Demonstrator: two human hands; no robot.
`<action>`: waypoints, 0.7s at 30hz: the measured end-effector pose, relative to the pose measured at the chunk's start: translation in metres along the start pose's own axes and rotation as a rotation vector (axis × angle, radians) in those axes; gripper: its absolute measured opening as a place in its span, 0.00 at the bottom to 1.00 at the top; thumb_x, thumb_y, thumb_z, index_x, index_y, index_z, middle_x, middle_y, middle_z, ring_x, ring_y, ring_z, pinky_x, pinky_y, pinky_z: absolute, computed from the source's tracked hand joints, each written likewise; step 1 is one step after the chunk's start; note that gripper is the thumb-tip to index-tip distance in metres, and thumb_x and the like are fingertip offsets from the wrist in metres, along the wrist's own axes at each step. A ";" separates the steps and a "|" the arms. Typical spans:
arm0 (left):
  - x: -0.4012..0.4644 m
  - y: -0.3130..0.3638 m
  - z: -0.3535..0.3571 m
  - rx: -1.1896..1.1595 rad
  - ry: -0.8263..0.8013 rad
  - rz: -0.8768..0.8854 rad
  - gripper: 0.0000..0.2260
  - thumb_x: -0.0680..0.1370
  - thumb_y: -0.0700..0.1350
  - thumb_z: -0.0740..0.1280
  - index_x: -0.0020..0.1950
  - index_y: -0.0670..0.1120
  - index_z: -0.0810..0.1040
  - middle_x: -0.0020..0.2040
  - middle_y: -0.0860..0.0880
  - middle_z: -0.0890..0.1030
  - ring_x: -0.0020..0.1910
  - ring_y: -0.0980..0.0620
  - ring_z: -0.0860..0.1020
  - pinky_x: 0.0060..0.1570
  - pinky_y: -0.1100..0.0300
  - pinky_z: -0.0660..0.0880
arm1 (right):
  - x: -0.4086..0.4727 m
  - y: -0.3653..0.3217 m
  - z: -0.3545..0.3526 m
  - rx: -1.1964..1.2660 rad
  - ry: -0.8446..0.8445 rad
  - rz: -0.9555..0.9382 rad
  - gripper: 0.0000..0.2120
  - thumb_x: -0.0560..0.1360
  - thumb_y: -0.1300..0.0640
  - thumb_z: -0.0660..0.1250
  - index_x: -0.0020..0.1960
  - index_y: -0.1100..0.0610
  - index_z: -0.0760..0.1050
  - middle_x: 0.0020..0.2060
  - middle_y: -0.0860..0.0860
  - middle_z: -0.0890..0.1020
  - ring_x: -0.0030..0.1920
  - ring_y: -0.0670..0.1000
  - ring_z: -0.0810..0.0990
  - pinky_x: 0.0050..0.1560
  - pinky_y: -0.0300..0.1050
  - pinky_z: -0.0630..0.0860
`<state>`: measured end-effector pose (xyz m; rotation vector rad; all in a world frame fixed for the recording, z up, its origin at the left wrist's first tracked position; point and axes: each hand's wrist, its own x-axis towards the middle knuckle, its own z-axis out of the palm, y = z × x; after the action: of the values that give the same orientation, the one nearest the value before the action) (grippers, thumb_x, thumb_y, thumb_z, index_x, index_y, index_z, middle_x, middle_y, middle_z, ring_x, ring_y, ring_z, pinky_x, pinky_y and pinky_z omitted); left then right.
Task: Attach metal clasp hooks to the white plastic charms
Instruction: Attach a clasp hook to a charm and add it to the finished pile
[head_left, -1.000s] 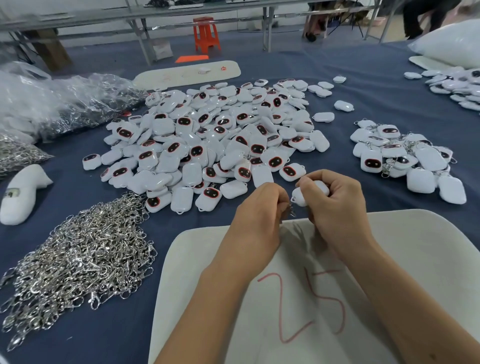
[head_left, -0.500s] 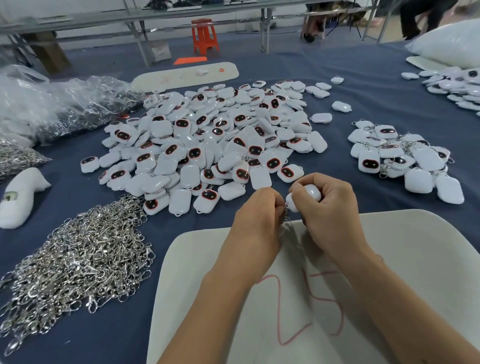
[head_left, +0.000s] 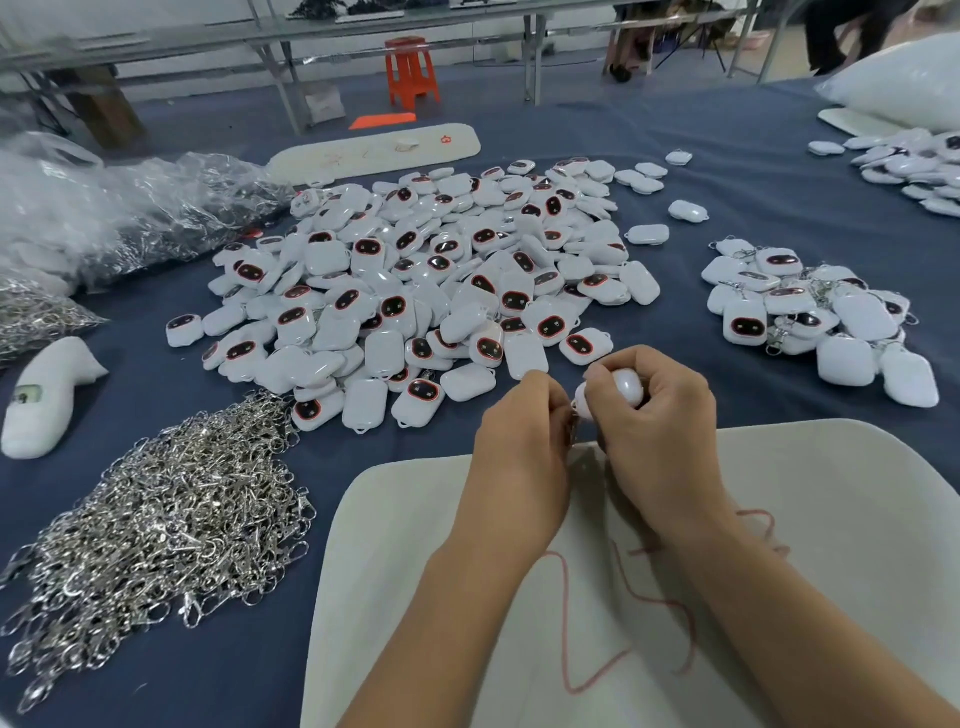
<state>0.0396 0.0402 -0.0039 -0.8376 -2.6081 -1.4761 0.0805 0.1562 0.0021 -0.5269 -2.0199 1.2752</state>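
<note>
Nearest lay a white foam board (head_left: 779, 519) on the blue-covered desk (head_left: 156, 675), bearing red handwritten strokes partly hidden under the forearms; they looked like the number 25, though not surely. Above its far edge, the right hand (head_left: 660, 421) had its grip curled round one white plastic charm (head_left: 623, 387), held clear of the desk. The left hand (head_left: 519, 441), touching the right, had its grip pinched on a small metal clasp hook (head_left: 574, 423) at the charm's near end; whether the hook was through the loop could not be told. To the left, a heap of loose silver clasp hooks (head_left: 156, 535). Beyond the hands, a large pile of white charms (head_left: 415, 291), many showing dark oval faces rimmed red. To the right, a smaller pile of charms with hooks fitted (head_left: 810, 312). Far left, a white moulded piece (head_left: 47, 395) and clear bags (head_left: 104, 218). Farther back, a long white board (head_left: 374, 150) with a small red mark, unreadable, and an orange stool (head_left: 410, 73).
</note>
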 end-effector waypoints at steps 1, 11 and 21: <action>0.001 -0.001 0.000 -0.030 0.013 0.012 0.08 0.81 0.36 0.63 0.44 0.46 0.73 0.38 0.50 0.78 0.38 0.49 0.75 0.40 0.50 0.73 | 0.001 0.001 0.000 0.016 -0.002 0.030 0.08 0.77 0.58 0.70 0.40 0.52 0.79 0.32 0.45 0.81 0.33 0.49 0.79 0.38 0.47 0.78; 0.003 -0.010 -0.003 -0.180 0.054 0.079 0.08 0.77 0.37 0.68 0.46 0.51 0.80 0.41 0.57 0.82 0.41 0.54 0.82 0.44 0.54 0.80 | 0.003 0.001 -0.004 0.207 -0.043 0.157 0.08 0.77 0.57 0.70 0.39 0.53 0.81 0.32 0.51 0.81 0.31 0.48 0.76 0.32 0.50 0.76; 0.004 -0.004 -0.015 0.145 0.002 0.140 0.04 0.79 0.37 0.68 0.47 0.44 0.81 0.42 0.50 0.83 0.43 0.47 0.79 0.45 0.46 0.75 | -0.002 -0.004 -0.004 0.015 -0.017 -0.098 0.08 0.78 0.62 0.71 0.40 0.54 0.78 0.30 0.47 0.80 0.31 0.49 0.76 0.33 0.38 0.73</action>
<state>0.0312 0.0278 0.0024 -0.9782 -2.5580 -1.2356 0.0850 0.1556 0.0061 -0.4064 -2.0233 1.2387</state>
